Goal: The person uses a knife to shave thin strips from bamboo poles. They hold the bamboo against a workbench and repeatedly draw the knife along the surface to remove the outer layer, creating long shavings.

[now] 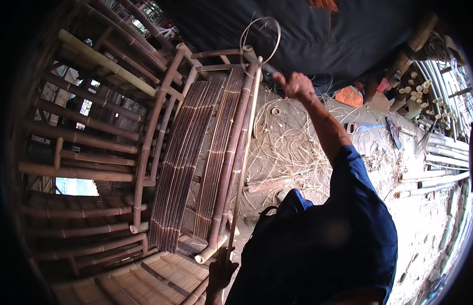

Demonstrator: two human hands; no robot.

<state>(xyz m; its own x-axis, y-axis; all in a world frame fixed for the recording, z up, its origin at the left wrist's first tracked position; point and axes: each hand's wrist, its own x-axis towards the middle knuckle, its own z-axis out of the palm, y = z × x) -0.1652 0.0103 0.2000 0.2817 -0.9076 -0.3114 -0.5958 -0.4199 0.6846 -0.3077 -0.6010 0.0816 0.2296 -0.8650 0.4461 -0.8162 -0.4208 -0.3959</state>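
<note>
My right hand is closed on a grey hand tool, smeared by motion, so I cannot tell its exact kind. The tool reaches to the far end of a bamboo bench, by a corner post. A thin loop of cane or bamboo strip curls up from that corner. Near the bench's close end, my left hand grips a long thin bamboo strip, which runs along the bench's right side rail. Dark split-bamboo slats form the seat, with a gap between two groups of them.
Stacked bamboo frames crowd the left. A woven slatted panel lies at the near left. Thin shavings litter the ground. Black sheeting hangs at the back. Bamboo poles and an orange bag lie at the right.
</note>
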